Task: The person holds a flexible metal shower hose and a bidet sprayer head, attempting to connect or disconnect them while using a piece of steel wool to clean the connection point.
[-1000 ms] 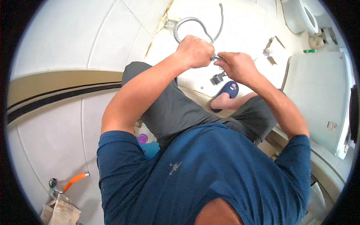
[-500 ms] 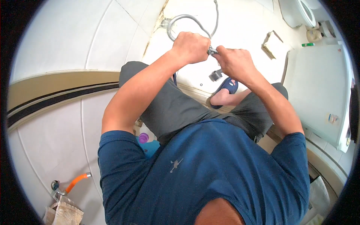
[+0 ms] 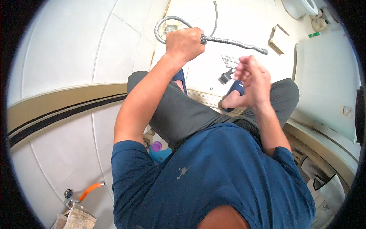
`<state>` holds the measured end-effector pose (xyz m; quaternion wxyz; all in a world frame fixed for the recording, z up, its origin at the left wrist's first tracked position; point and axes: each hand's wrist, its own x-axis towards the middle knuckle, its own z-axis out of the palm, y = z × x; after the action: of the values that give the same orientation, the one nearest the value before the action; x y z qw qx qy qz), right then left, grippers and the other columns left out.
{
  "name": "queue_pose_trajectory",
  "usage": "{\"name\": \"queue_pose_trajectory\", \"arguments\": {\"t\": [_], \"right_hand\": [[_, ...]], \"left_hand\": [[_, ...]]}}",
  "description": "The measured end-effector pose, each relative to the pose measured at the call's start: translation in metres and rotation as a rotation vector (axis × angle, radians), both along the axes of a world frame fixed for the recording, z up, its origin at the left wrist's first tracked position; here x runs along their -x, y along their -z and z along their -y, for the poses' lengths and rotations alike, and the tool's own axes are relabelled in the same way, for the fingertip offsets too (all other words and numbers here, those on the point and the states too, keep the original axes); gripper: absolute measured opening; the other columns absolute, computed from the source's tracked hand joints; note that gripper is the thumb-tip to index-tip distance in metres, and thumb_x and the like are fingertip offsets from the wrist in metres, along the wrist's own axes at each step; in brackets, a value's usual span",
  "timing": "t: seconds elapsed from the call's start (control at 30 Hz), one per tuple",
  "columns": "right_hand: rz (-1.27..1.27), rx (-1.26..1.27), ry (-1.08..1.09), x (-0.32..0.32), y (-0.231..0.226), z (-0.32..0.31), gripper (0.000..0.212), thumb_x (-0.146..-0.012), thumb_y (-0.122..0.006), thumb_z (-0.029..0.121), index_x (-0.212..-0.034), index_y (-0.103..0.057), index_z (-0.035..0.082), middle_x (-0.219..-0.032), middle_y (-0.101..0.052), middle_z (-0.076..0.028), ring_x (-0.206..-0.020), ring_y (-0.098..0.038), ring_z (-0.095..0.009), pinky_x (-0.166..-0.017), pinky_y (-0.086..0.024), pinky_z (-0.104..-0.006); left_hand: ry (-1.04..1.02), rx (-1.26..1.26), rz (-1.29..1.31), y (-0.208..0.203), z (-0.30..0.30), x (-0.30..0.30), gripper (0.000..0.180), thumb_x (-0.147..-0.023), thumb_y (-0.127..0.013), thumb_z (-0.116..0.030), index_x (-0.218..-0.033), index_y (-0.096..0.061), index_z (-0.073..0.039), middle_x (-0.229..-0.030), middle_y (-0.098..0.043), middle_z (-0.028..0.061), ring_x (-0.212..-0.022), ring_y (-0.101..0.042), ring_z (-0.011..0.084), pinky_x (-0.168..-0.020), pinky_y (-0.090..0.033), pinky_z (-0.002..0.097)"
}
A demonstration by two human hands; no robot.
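My left hand [image 3: 185, 45] is closed around a grey ribbed metal hose [image 3: 234, 42]. A dark, rough-textured ring [image 3: 203, 39] sits on the hose beside my thumb. From my fist the hose runs right to a free metal end and loops back on the left. My right hand [image 3: 254, 78] hangs below that end, apart from it, with loosely bent fingers and nothing visible in them; the fingertips are a little blurred. Close to those fingertips, a dark brush [image 3: 225, 77] with short bristles lies on the floor. A white and grey piece [image 3: 230, 61], too unclear to name, lies just beyond it.
My slippered feet [image 3: 237, 89] are on the pale floor near a raised sill. A floor drain [image 3: 170, 28] lies by the left wall. At right are a small rectangular block [image 3: 279, 40] and a white panel [image 3: 324, 80]. A purple-capped bottle [image 3: 156, 146] stands beside my left thigh.
My right hand has let go of the fitting at the hose and moved down and right. The hose's free end now stretches out rightward. My left hand stays closed, slightly further left.
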<state>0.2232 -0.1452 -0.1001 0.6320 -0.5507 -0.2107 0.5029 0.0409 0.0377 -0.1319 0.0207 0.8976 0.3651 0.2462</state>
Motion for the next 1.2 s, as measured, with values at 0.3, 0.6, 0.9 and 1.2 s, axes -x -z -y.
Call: {"name": "queue_pose_trajectory", "arguments": {"t": [0.3,0.6,0.9,1.2], "right_hand": [[-0.774,-0.154,0.216,0.011,-0.015,-0.046,0.047,-0.113,-0.046,0.033,-0.129,-0.045,-0.011,-0.139,-0.050,-0.028,-0.139,-0.048,-0.040,-0.124,-0.037,-0.0541],[-0.777,-0.219,0.330,0.012,-0.046,-0.099,0.036,-0.112,-0.045,0.043,-0.102,-0.051,0.009,-0.069,-0.042,0.001,-0.063,-0.038,-0.015,-0.069,-0.040,-0.0367],[-0.604,-0.362,-0.966,-0.037,-0.051,-0.110,0.056,-0.108,-0.043,0.058,-0.072,-0.043,0.015,-0.059,-0.028,0.005,-0.048,-0.024,-0.010,-0.050,-0.025,-0.0300],[0.018,-0.303,0.164,0.030,-0.068,-0.106,0.028,-0.099,-0.073,0.033,-0.098,-0.064,0.007,-0.082,-0.059,0.001,-0.071,-0.052,-0.009,-0.064,-0.043,-0.0257]], "left_hand": [[0.072,-0.384,0.160,-0.003,0.003,-0.017,0.019,-0.075,-0.068,-0.013,-0.059,-0.059,-0.014,-0.052,-0.059,0.0059,-0.045,-0.061,0.0244,-0.047,-0.050,0.0415],[0.011,-0.311,0.212,-0.007,0.026,-0.036,0.029,-0.085,-0.073,-0.021,-0.062,-0.059,-0.013,-0.057,-0.061,0.0094,-0.050,-0.063,0.0297,-0.046,-0.048,0.0450],[0.285,1.756,0.691,-0.033,0.084,-0.042,0.028,-0.083,-0.079,-0.021,-0.066,-0.064,-0.005,-0.061,-0.058,-0.0004,-0.051,-0.052,0.0106,-0.048,-0.039,0.0271],[-0.260,0.389,0.406,-0.009,0.054,-0.079,0.035,-0.085,-0.073,-0.035,-0.074,-0.074,-0.002,-0.072,-0.067,0.0271,-0.070,-0.070,0.0453,-0.067,-0.055,0.0538]]}}
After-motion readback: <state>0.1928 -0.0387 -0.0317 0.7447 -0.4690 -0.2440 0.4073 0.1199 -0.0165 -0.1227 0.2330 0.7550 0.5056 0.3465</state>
